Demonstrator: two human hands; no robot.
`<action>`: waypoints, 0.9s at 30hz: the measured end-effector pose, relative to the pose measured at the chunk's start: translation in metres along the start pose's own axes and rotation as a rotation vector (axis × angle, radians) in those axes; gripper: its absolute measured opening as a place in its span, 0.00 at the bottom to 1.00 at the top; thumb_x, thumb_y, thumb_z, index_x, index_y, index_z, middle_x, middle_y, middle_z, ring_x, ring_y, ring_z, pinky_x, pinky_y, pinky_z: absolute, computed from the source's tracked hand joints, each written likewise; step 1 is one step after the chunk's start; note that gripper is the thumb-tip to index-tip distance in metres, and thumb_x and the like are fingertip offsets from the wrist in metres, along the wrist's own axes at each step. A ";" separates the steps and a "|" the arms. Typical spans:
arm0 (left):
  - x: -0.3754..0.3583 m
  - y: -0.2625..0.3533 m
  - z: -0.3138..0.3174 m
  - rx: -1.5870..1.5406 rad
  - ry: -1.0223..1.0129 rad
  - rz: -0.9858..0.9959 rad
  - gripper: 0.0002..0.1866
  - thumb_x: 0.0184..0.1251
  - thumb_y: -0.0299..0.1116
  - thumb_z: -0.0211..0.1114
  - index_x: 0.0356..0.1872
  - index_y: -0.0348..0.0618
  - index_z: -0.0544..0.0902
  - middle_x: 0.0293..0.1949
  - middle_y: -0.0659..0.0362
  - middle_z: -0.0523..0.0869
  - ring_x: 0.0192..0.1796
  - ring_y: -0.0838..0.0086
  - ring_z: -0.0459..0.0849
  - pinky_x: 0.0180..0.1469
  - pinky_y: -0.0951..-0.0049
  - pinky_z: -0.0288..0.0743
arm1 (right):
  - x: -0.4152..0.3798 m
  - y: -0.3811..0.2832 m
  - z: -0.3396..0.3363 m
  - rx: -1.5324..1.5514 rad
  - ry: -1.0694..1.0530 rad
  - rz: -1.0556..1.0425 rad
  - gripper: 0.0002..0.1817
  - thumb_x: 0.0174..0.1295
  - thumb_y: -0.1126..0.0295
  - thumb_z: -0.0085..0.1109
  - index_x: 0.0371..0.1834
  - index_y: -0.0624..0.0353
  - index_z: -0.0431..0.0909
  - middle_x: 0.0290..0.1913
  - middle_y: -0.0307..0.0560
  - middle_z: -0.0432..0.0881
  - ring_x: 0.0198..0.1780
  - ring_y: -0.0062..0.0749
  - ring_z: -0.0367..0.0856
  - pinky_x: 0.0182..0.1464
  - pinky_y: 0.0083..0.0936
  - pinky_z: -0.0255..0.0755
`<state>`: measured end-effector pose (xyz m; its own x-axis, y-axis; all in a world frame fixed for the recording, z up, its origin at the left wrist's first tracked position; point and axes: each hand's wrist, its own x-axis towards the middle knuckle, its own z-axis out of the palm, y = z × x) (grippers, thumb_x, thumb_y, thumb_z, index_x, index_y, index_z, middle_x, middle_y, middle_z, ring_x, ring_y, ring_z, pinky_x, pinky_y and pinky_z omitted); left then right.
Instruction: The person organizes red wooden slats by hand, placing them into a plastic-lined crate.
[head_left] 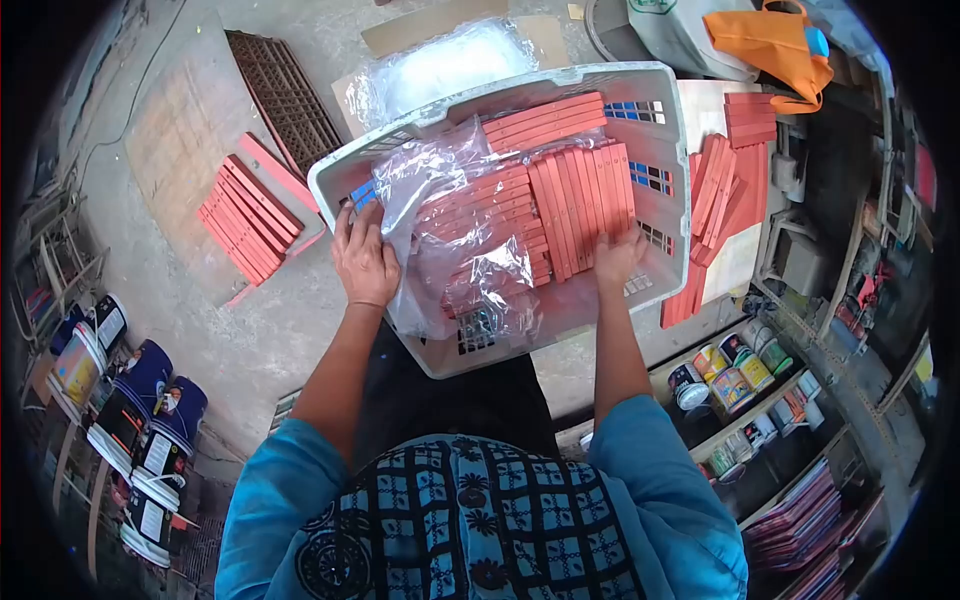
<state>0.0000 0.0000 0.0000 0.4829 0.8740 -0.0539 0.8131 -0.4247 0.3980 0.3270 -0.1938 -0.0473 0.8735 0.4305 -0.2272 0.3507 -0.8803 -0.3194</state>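
A whitish plastic crate (685, 200) stands before me, holding several stacks of red slats (580, 205). Clear plastic wrapping (430, 165) covers the left stacks and spills toward the left wall. My left hand (365, 258) lies at the crate's left side, touching the wrapping, with its fingers stretched out and slightly apart. Inside the right part, my right hand (618, 258) is closed around the near end of the uncovered stack; some of its fingertips are hidden. A shorter row of red slats (545, 122) lies along the far wall.
More red slats lie on boards at left (250, 220) and right (712, 195). Behind the crate is a clear plastic bundle (450, 62) on cardboard. An orange bag (775, 50) sits at back right. Paint buckets (150, 380) stand at left; shelves with paint cans (730, 385) at right.
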 end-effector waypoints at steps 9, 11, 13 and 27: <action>0.002 0.002 -0.001 0.032 -0.015 -0.010 0.13 0.50 0.27 0.56 0.39 0.38 0.79 0.60 0.60 0.75 0.69 0.55 0.63 0.62 0.56 0.62 | 0.004 -0.036 0.010 -0.027 -0.012 -0.304 0.35 0.54 0.70 0.61 0.67 0.61 0.61 0.66 0.65 0.58 0.67 0.59 0.57 0.68 0.44 0.56; 0.003 0.002 -0.002 0.038 -0.022 -0.013 0.13 0.49 0.27 0.57 0.38 0.38 0.79 0.60 0.60 0.75 0.69 0.55 0.63 0.62 0.56 0.62 | 0.010 -0.055 0.013 0.010 -0.035 -0.360 0.35 0.55 0.68 0.61 0.67 0.61 0.61 0.66 0.65 0.58 0.67 0.58 0.57 0.68 0.45 0.55; 0.003 0.003 -0.002 0.033 -0.008 -0.013 0.13 0.49 0.27 0.57 0.38 0.38 0.80 0.60 0.61 0.75 0.69 0.55 0.63 0.62 0.57 0.62 | 0.017 -0.060 0.019 0.028 -0.038 -0.362 0.37 0.54 0.65 0.63 0.67 0.59 0.61 0.67 0.65 0.57 0.68 0.57 0.56 0.68 0.46 0.54; 0.004 0.003 -0.002 0.010 -0.001 -0.024 0.10 0.49 0.26 0.57 0.34 0.38 0.80 0.60 0.61 0.75 0.68 0.55 0.64 0.60 0.57 0.62 | -0.015 -0.110 0.043 0.128 -0.286 -0.624 0.41 0.49 0.58 0.69 0.66 0.55 0.62 0.63 0.57 0.65 0.64 0.52 0.63 0.63 0.48 0.59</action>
<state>0.0037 0.0023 0.0030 0.4638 0.8836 -0.0640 0.8274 -0.4063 0.3877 0.2608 -0.0953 -0.0483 0.3927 0.8991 -0.1932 0.7001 -0.4285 -0.5712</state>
